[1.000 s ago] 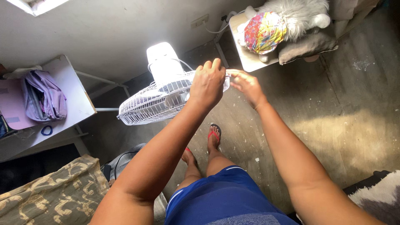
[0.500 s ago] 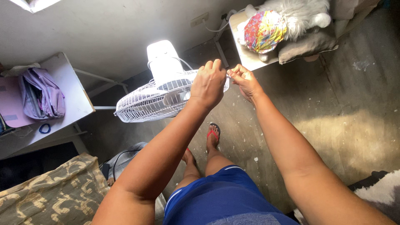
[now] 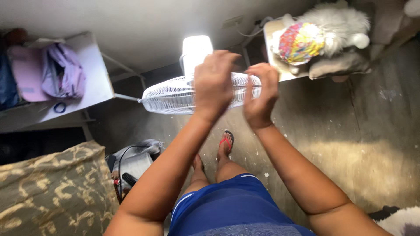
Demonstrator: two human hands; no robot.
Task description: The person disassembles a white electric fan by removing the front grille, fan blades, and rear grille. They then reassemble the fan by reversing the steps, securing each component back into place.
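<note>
White plastic pedestal fan with a round wire-grille head [image 3: 175, 94] sits tilted flat in front of me, above the worn floor [image 3: 350, 144], grille side-on with the boxy motor housing behind it. My left hand [image 3: 213, 83] covers the grille's right part, fingers loosely curled (contact unclear). My right hand [image 3: 259, 94] is open, palm inward, beside the rim, gripping nothing.

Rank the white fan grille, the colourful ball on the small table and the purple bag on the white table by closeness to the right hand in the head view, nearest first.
1. White fan grille, right behind the right hand.
2. Colourful ball, up and right.
3. Purple bag, far left.
</note>
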